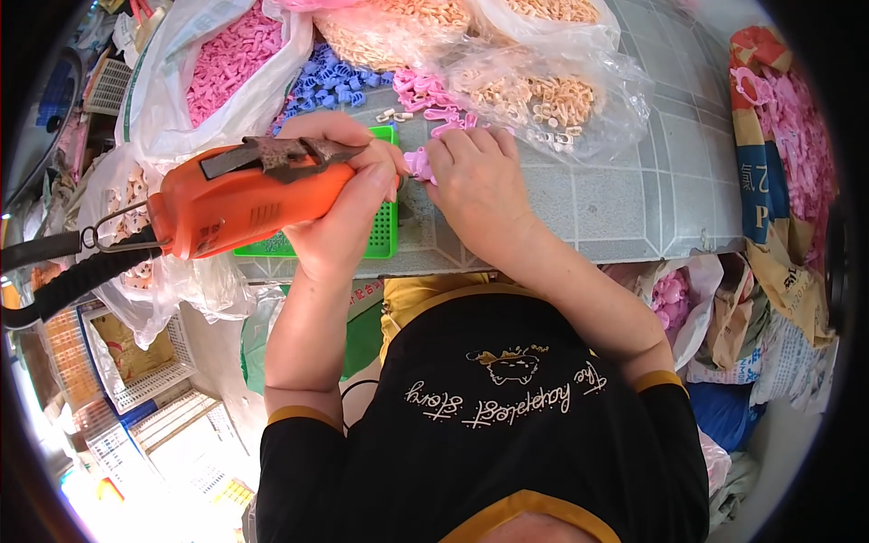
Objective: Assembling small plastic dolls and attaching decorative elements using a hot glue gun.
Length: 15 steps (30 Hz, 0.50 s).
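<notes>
Orange power screwdriver (240, 204) lies level, tip rightward; hands grip it and pink piece (418, 164).

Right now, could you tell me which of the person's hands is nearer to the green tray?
Left. The left hand, gripping the orange power tool, lies directly over the green tray. The right hand, holding a small pink part, is just to the tray's right.

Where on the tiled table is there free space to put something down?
Bare tiles lie right of the right hand, below the clear bag of beige parts. The far side is crowded with bags; the left hand holds the orange power tool over the green tray.
</notes>
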Each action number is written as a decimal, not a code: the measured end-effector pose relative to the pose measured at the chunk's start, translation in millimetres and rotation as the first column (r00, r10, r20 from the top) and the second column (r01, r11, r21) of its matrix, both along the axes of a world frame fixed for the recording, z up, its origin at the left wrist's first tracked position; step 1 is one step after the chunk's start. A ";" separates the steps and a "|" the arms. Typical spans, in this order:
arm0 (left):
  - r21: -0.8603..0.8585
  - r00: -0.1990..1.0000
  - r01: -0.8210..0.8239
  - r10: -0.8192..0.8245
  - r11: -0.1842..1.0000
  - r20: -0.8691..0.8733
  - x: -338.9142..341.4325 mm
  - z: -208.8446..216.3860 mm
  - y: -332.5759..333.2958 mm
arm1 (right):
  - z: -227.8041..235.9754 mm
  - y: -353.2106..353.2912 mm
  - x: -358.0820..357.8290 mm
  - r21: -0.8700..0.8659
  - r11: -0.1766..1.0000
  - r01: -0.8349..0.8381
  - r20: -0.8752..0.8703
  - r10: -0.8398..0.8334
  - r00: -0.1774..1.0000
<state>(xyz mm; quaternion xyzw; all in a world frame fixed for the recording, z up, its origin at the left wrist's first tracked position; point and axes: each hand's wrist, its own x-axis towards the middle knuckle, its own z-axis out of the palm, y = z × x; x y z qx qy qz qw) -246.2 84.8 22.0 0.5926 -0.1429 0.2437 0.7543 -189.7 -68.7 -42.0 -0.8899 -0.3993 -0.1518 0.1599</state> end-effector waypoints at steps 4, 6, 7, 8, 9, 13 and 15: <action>0.069 1.000 -0.017 0.018 0.997 -0.010 0.0 -1.9 1.2 | 1.5 1.0 0.0 -0.003 1.000 0.000 -0.008 0.000 1.000; 0.032 1.000 -0.016 0.017 0.999 -0.013 -0.2 -2.6 1.1 | 1.5 1.0 0.1 0.006 1.000 -0.001 -0.009 0.001 1.000; 0.031 1.000 -0.017 0.017 0.999 -0.014 -0.3 -3.0 1.2 | 1.7 0.9 0.0 0.005 1.000 -0.002 -0.009 0.002 1.000; 0.038 1.000 -0.013 0.013 0.999 -0.011 0.0 -3.3 1.4 | 2.1 0.8 -0.1 0.010 1.000 -0.005 -0.014 0.005 1.000; 0.045 1.000 -0.008 0.009 0.999 -0.009 0.1 -3.6 1.5 | 2.4 0.7 -0.2 0.014 1.000 -0.008 -0.019 0.009 1.000; 0.029 1.000 -0.001 0.002 1.000 -0.020 0.5 -2.7 0.1 | 2.9 0.0 -0.4 0.019 1.000 -0.002 -0.015 0.002 1.000; -0.006 1.000 0.013 -0.013 1.000 -0.022 0.4 -2.9 -0.2 | 2.6 -0.1 0.2 0.019 1.000 -0.012 -0.013 0.012 1.000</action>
